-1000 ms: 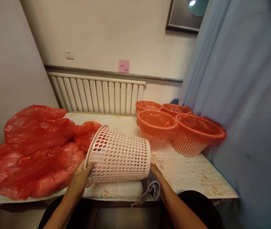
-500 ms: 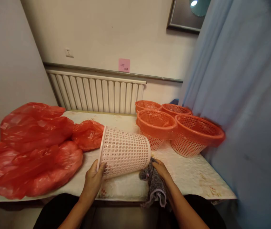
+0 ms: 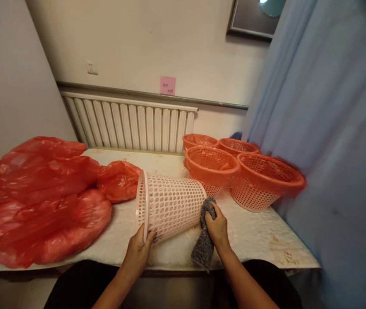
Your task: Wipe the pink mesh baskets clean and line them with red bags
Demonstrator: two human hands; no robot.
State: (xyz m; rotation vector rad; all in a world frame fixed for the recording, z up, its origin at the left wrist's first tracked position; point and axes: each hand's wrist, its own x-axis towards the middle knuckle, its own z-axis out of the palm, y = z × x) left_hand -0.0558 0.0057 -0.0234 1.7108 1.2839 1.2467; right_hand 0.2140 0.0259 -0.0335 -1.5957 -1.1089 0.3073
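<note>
A white perforated plastic wastebasket (image 3: 176,204) lies tipped on its side in front of me, its open rim turned to the left. My left hand (image 3: 139,249) is closed on the rim, thumb on the outer wall and the fingers partly hidden inside. At the base end, my right hand (image 3: 216,223) grips a dark grey cloth (image 3: 204,249) and holds it against the basket's bottom edge. The cloth's loose end hangs down toward the table's front edge.
Several baskets lined with red bags, such as this lined basket (image 3: 256,197), stand at the back right beside a blue curtain (image 3: 331,150). Crumpled red plastic bags (image 3: 50,206) cover the left of the table (image 3: 285,240). A radiator (image 3: 131,122) runs behind.
The wastebasket has shifted slightly right and turned so more of its open mouth shows. My right hand has raised the cloth to the base edge, and my left hand has moved right with the rim.
</note>
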